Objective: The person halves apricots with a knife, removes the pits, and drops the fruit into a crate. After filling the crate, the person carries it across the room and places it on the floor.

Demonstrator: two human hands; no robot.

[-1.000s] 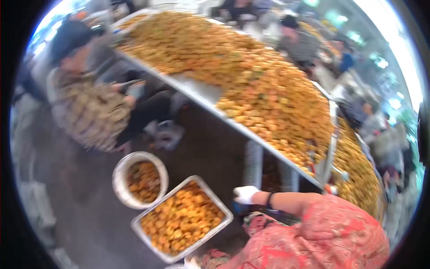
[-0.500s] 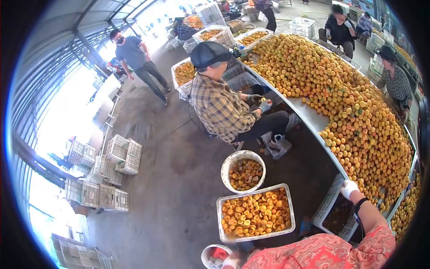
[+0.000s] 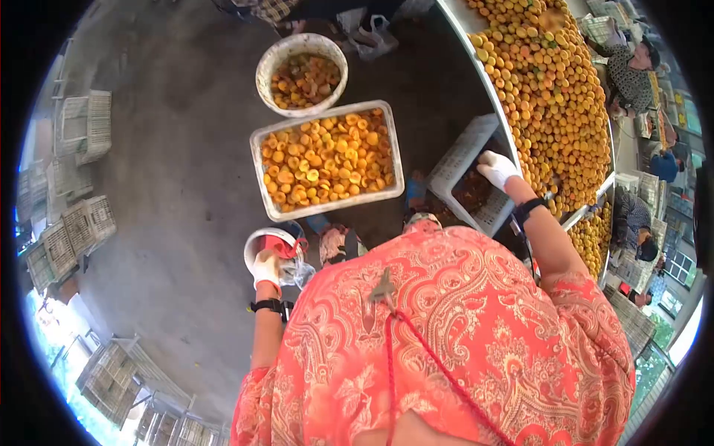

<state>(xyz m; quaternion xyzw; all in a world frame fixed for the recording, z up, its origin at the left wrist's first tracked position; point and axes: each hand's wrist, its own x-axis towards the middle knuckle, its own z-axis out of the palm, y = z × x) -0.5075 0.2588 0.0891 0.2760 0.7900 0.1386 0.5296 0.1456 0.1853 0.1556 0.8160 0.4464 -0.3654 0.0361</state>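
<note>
My left hand, in a white glove, is at a small white bucket. Its fingers are bent over a red item inside; what they grip is hidden. A clear plastic bag hangs beside that hand. My right hand, also gloved, is closed at the metal table edge, above a grey plastic crate with dark contents. Apricots are heaped on the table. A white tray of halved apricots lies on the floor ahead of me.
Beyond the tray stands a round white tub of brownish fruit pieces. A white plastic bag lies near a co-worker in a checked shirt. Stacked crates line the left. Another person is across the table.
My view has tipped down toward my body and the floor. My left hand, blurred before beside the small bucket, now shows at its opening. My right hand is still by the table edge.
</note>
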